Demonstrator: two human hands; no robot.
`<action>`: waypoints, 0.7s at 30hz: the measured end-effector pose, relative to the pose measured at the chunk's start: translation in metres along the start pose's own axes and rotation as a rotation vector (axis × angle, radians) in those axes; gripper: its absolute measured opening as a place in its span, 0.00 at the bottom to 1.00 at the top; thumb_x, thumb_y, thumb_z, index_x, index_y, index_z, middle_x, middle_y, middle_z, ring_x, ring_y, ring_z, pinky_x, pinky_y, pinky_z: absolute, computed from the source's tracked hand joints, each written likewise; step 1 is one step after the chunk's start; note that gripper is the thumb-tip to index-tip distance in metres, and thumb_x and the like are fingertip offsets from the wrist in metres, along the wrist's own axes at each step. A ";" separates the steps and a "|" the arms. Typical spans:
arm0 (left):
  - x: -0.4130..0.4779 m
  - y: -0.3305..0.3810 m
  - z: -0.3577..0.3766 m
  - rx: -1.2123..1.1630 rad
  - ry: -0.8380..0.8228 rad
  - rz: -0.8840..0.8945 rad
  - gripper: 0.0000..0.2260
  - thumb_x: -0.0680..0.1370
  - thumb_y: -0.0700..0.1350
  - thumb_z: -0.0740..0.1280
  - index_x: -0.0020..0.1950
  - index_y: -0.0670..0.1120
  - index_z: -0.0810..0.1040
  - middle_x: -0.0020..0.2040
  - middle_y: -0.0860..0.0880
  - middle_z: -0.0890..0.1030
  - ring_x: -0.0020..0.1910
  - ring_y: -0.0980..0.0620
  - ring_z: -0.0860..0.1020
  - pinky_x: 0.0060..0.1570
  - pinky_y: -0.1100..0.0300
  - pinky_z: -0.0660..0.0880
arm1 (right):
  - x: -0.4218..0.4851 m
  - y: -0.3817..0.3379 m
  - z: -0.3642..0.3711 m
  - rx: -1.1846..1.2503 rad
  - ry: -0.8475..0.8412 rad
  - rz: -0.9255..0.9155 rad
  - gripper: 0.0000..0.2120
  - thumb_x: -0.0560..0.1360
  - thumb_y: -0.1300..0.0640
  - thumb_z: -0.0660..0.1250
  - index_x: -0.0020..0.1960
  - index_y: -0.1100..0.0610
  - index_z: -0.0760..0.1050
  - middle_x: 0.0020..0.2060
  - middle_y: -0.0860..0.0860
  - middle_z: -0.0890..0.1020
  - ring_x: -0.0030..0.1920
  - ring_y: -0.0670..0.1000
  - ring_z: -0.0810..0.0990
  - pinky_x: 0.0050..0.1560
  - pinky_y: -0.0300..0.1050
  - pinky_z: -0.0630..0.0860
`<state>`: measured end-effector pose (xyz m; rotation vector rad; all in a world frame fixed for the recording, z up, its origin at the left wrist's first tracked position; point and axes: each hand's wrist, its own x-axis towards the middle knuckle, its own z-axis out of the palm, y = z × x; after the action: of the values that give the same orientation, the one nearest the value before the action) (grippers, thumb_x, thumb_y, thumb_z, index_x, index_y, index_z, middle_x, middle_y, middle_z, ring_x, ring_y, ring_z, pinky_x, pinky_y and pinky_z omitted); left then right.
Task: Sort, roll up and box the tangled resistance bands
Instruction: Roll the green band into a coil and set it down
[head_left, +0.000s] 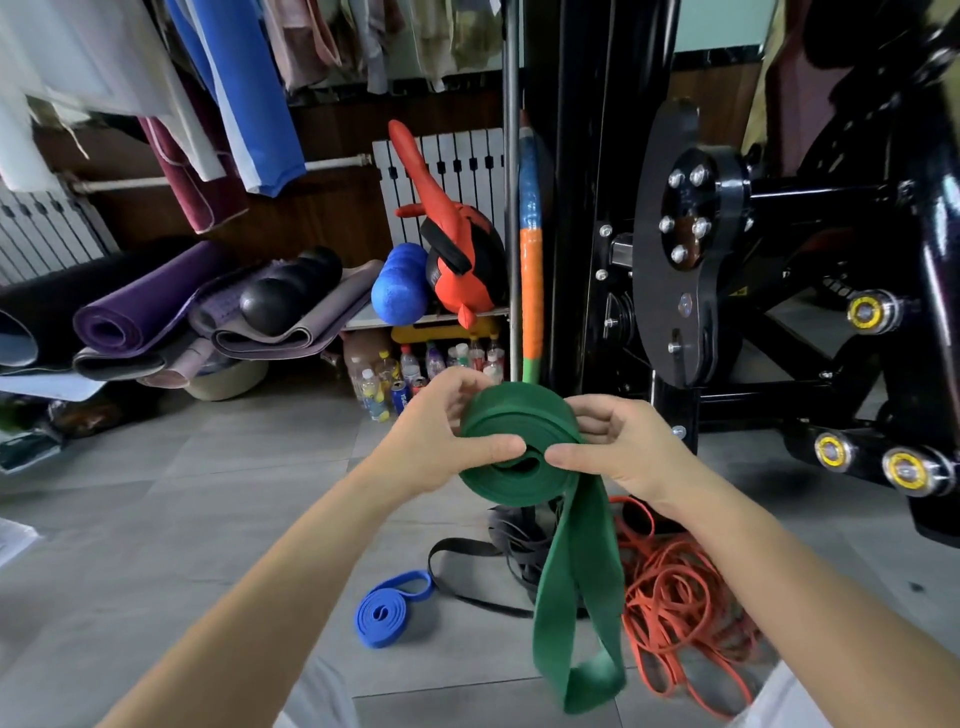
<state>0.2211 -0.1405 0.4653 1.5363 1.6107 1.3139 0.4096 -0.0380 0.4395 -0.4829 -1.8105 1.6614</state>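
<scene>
A partly rolled green band (519, 415) hangs in mid-air above the floor (208, 493), loose tail dangling. The left hand (441, 441) and right hand (623, 447) each pinch the coil, thumbs in front. On the floor below lie 1 rolled blue band (387, 616), a black band (467, 545) and tangled orange bands (675, 587).

Both arms are showing bare: the left forearm (249, 597) and the right forearm (779, 577) are running uncovered from the lower edge of the view up to the wrists. The left hand (436, 452) and the right hand (628, 447) are going bare as well. A white garment (317, 696) is showing as pale cloth low between the forearms and again outside the right one; which piece of clothing it is cannot be told.
</scene>
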 end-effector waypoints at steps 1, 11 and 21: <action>0.002 0.004 -0.006 0.045 -0.068 -0.015 0.23 0.59 0.50 0.80 0.51 0.55 0.75 0.47 0.56 0.83 0.49 0.58 0.81 0.50 0.66 0.76 | -0.001 -0.001 -0.002 -0.029 -0.015 0.005 0.22 0.58 0.57 0.76 0.52 0.53 0.79 0.46 0.51 0.86 0.48 0.51 0.84 0.45 0.38 0.79; 0.003 0.009 -0.016 -0.039 -0.207 -0.121 0.18 0.63 0.46 0.77 0.51 0.49 0.80 0.49 0.50 0.85 0.50 0.51 0.82 0.54 0.58 0.77 | 0.000 -0.009 -0.009 -0.127 -0.109 0.014 0.23 0.59 0.56 0.77 0.54 0.51 0.79 0.48 0.49 0.85 0.50 0.49 0.84 0.47 0.37 0.78; 0.010 0.037 0.003 0.981 -0.283 -0.007 0.36 0.62 0.58 0.76 0.66 0.53 0.68 0.59 0.54 0.77 0.57 0.50 0.75 0.55 0.54 0.73 | 0.016 -0.015 0.008 -0.346 -0.149 -0.011 0.19 0.64 0.65 0.78 0.49 0.48 0.79 0.43 0.45 0.85 0.47 0.44 0.83 0.52 0.39 0.79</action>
<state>0.2372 -0.1348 0.4998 2.1009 2.1774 0.2035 0.3948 -0.0359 0.4567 -0.5055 -2.2216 1.4108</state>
